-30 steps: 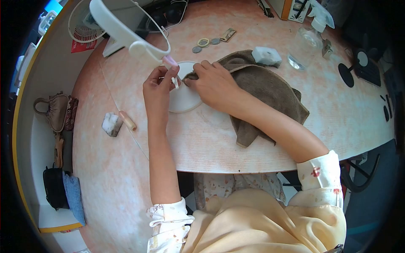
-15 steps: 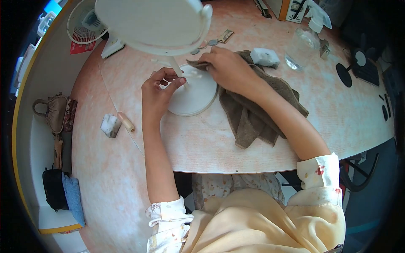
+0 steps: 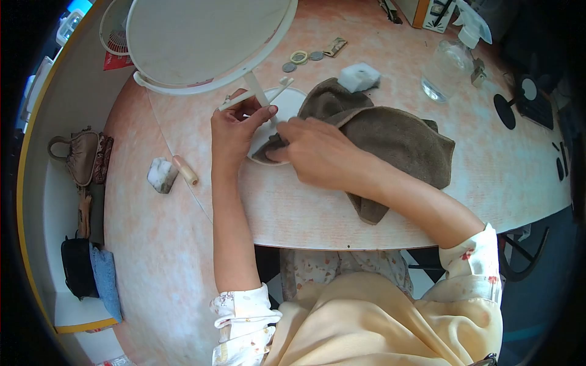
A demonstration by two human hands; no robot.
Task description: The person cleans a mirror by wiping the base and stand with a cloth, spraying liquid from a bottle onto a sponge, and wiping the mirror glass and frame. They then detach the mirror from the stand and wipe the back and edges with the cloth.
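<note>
A white tabletop mirror [image 3: 210, 43] with a large round head stands in front of me, its stem [image 3: 257, 90] rising from a round base [image 3: 294, 97]. My left hand [image 3: 235, 131] pinches the lower stem between thumb and fingers, near the small side arms. A brown cloth [image 3: 400, 140] lies over the base's right part and spreads onto the table. With bunched fingers, my right hand [image 3: 317, 149] presses a fold of this cloth against the near part of the base. The cloth hides much of the base.
White foam-like blocks lie behind the cloth [image 3: 359, 77] and at left [image 3: 162, 175], beside a small beige cylinder [image 3: 185, 170]. Coins [image 3: 289, 67] and a folded banknote [image 3: 335, 47] are at the back. A clear spray bottle [image 3: 441, 70] stands back right, near a black stand [image 3: 505, 110].
My right hand has moved the cloth from the far edge of the base to its near side. The mirror head has turned and shifted left, while my left hand keeps the stem.
</note>
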